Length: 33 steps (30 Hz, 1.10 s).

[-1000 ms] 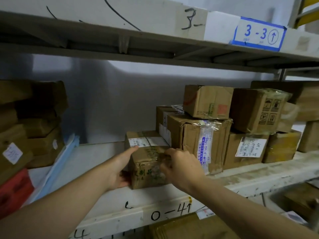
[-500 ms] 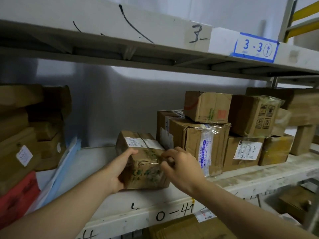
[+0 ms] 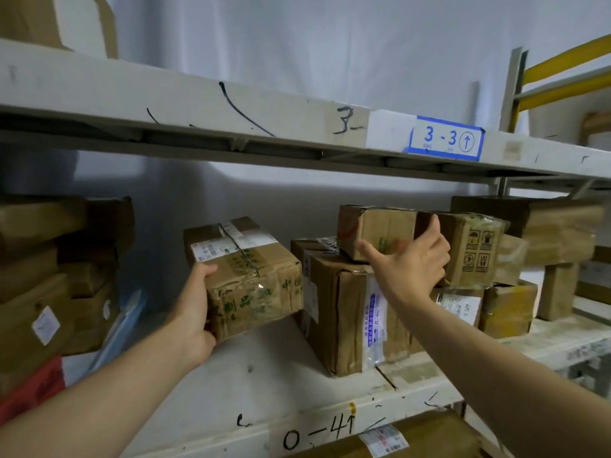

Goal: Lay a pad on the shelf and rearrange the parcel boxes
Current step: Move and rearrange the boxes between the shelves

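The shelf (image 3: 264,385) is carrying parcel boxes in groups at left and right, its front edge handwritten "0-41"; the beam above is reading "3-" beside a blue label (image 3: 446,138) marked "3-3" with an up arrow. A large taped box (image 3: 344,319) with a blue-printed plastic pouch is standing right of centre. The left hand (image 3: 195,312) is gripping a taped parcel box (image 3: 251,279) by its near left corner, thumb on top, holding it tilted above the shelf; single-handed carry suggests it is light, stiff card, its glossy tape probably slippery. Green characters and a barcode label are showing, not legible. The right hand (image 3: 410,262), fingers spread, is reaching for the small upper box (image 3: 373,229); contact is uncertain. Handling pictograms are marking the neighbouring box (image 3: 476,249).
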Available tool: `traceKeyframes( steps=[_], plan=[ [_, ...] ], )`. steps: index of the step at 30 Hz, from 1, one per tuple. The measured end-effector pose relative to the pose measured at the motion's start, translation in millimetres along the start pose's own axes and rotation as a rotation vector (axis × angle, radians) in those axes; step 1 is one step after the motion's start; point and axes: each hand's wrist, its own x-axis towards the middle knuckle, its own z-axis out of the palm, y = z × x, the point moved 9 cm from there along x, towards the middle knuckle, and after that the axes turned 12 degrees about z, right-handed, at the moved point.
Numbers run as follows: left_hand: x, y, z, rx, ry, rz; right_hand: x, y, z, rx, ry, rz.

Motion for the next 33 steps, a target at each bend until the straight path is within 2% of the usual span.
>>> traceKeyframes(
  steps=[7, 17, 21, 28, 33],
  plan=[
    [-5, 16, 15, 0.021, -0.044, 0.029, 17, -5, 25, 0.023, -0.089, 0.109],
    [12, 35, 21, 0.051, -0.118, 0.046, 21, -9, 39, -0.034, -0.005, 0.142],
    [23, 36, 19, 0.036, -0.137, 0.038, 16, -20, 39, 0.029, 0.002, 0.073],
    [34, 35, 18, -0.023, -0.157, 0.0, -8, -40, 45, 0.222, -0.131, -0.102],
    [34, 34, 24, -0.065, -0.186, -0.036, -23, -52, 42, 0.228, -0.155, -0.17]
  ],
)
